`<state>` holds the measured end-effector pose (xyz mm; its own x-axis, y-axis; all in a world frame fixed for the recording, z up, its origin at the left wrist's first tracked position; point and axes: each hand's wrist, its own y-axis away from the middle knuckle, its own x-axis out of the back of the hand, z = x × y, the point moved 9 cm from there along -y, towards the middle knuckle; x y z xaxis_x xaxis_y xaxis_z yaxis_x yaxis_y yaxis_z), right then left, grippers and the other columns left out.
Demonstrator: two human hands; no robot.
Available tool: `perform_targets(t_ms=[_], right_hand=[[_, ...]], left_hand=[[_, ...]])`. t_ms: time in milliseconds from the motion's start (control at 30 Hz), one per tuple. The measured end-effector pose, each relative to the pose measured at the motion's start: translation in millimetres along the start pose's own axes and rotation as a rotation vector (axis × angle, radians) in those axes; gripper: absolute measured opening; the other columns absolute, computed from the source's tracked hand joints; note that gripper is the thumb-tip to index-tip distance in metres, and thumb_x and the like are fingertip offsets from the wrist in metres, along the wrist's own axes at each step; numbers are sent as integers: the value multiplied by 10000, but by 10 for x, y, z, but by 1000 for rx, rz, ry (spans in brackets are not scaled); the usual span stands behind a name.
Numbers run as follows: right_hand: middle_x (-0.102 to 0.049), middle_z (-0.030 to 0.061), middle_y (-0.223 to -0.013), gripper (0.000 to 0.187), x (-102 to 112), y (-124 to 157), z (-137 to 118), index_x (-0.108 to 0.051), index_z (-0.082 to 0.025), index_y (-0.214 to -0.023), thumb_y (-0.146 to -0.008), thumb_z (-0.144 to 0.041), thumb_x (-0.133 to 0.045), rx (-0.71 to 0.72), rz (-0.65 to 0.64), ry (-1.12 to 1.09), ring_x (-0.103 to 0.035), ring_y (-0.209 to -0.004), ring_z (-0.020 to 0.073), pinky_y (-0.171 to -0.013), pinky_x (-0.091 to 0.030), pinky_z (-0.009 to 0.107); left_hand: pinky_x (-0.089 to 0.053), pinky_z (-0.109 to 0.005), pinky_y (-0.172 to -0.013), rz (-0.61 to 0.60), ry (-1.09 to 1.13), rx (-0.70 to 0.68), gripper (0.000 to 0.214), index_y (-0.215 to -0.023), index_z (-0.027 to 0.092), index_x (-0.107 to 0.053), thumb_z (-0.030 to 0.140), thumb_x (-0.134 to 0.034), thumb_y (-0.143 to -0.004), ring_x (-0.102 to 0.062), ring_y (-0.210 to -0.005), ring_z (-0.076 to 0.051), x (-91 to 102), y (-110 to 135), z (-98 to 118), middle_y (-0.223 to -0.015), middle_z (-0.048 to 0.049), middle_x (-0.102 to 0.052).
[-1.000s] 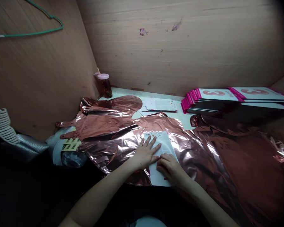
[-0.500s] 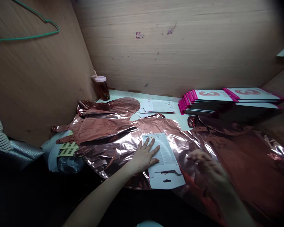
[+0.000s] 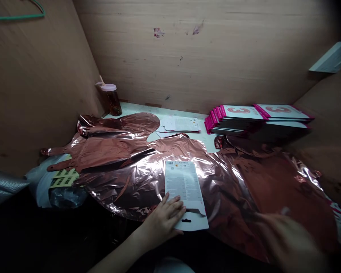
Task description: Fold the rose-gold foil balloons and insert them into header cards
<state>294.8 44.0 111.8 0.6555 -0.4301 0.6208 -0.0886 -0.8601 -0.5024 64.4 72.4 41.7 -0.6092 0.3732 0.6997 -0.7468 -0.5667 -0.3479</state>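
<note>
A flat white cardboard box with printed text, a barcode and a hang hole lies on copper-coloured foil balloons. My left hand is at its lower left edge, fingers over the near end and thumb seemingly beneath the flap. A fold beside the hang hole gapes slightly. Off to the right, my right hand hovers over the foil, smeared by motion. Its fingers cannot be made out, nor whether they hold anything.
Stacked pink-edged boxes printed with a 3 stand at the back right. More flat white boxes lie at the back centre. A lidded cup is in the back left corner. Wooden walls enclose the table; a plastic bag hangs left.
My left hand has slid from the box's middle to its near end, its fingers drawn together. My right hand has moved right and nearer to me. The camera view has shifted somewhat.
</note>
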Motion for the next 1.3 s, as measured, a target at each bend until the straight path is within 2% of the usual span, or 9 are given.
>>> perform_targets(t_ms=[100, 167, 333, 433, 600, 733, 833, 1067, 1300], right_hand=[[-703, 76, -1136, 291, -525, 383, -480, -701, -195, -1138, -893, -293, -579, 316, -280, 129, -669, -1030, 215, -849, -588, 301], [-694, 88, -1161, 317, -803, 503, -608, -649, -199, -1215, -926, -191, -520, 449, -301, 187, -646, -1062, 241, -855, -585, 380], [-660, 47, -910, 188, -1053, 296, -373, -669, -223, -955, -970, -191, -484, 206, -309, -71, -596, -849, 180, -731, -544, 322], [-594, 27, -777, 234, -1079, 192, -214, -581, -210, -774, -979, -225, -470, 33, -317, -100, -548, -753, 173, -646, -497, 301], [-566, 63, -880, 110, -1160, 173, -149, -594, -195, -995, -959, -264, -516, 10, -188, 37, -550, -800, 201, -657, -507, 328], [-585, 121, -1089, 218, -1130, 300, -212, -654, -224, -1086, -961, -186, -479, 190, -102, 282, -555, -975, 276, -785, -510, 454], [-547, 138, -1336, 364, -1046, 440, -234, -605, -215, -1258, -951, -101, -445, 347, -130, 401, -450, -1261, 356, -929, -475, 532], [-637, 126, -1281, 286, -1153, 410, -611, -647, -127, -1187, -936, -210, -539, 467, -117, 364, -525, -1256, 324, -979, -518, 518], [-646, 130, -1274, 310, -1442, 380, -835, -635, -69, -1202, -913, -105, -530, 551, -81, 337, -560, -1241, 289, -957, -567, 409]], left_hand=[[-314, -579, -1134, 70, -69, 18, 539, -1405, 272, -496, 320, -630, -885, -592, -1177, -305, -2, 39, -20, -1181, -132, -685], [-430, -520, -1052, 104, -108, 30, 485, -1369, 275, -542, 283, -623, -891, -624, -1059, -277, 16, 63, 6, -1096, -110, -709], [-523, -346, -715, 300, -189, 161, 187, -1021, 194, -694, 219, -528, -939, -597, -818, -207, 193, 88, 7, -842, -74, -669], [-517, -326, -675, 380, -222, 304, 154, -1036, 162, -633, 198, -521, -936, -601, -761, -192, 256, 63, -100, -807, -56, -649], [-563, -375, -696, 367, -357, 403, 234, -1105, 186, -635, 177, -606, -873, -639, -819, -217, 267, -66, -209, -1031, -110, -665], [-513, -537, -963, 228, -547, 131, 283, -1163, 265, -659, 167, -545, -924, -561, -1224, -296, 150, -127, -27, -1338, -47, -611], [-465, -477, -1077, 57, -543, -5, 432, -1374, 165, -502, 126, -462, -946, -464, -1350, -248, 43, -16, -17, -1399, -70, -561], [-509, -305, -1026, 106, -446, -314, 392, -1345, 181, -537, 106, -430, -975, -630, -1160, -157, 248, 168, 54, -1216, -59, -691], [-570, -175, -854, 200, -491, -392, 293, -1009, 148, -688, 146, -395, -1002, -731, -908, -117, 457, 98, 289, -969, -40, -769]])
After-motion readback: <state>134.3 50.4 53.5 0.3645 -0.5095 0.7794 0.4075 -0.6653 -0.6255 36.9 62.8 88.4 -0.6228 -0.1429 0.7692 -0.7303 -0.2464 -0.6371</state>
